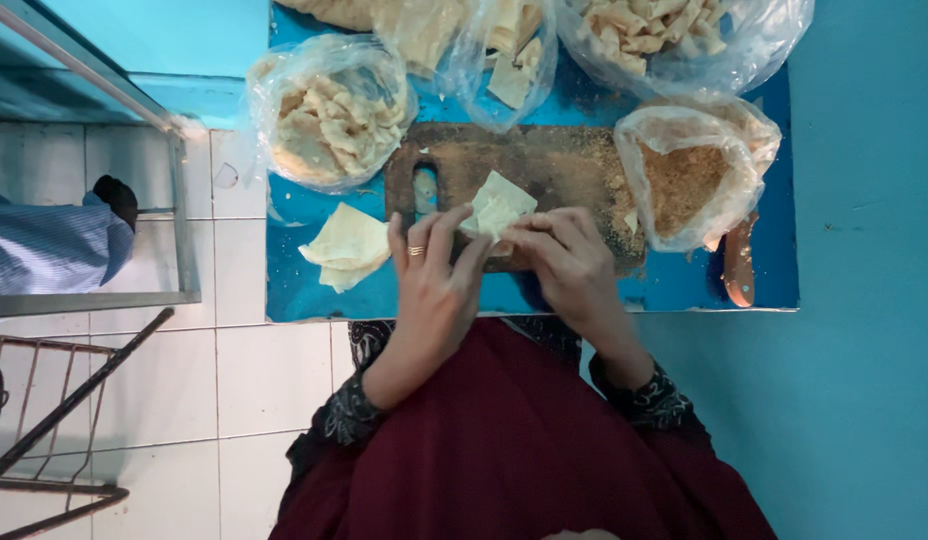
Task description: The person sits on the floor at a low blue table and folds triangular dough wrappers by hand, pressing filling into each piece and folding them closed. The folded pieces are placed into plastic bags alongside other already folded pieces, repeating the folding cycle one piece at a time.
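Observation:
Both hands hold one thin pale dough wrapper (498,205) over a dark wooden cutting board (544,165). My left hand (432,275), with a ring on one finger, pinches the wrapper's left side. My right hand (569,262) pinches its right side, fingers curled. A small stack of flat wrappers (346,246) lies on the blue table (304,295) just left of my left hand. A clear bag of brown crumb filling (689,175) stands open right of the board.
Clear plastic bags of folded dough pieces (329,115) (664,35) sit at the table's far side. A knife with a brown handle (739,265) lies at the right edge. A person's striped sleeve (54,245) shows at left, above white floor tiles and a metal rack (54,440).

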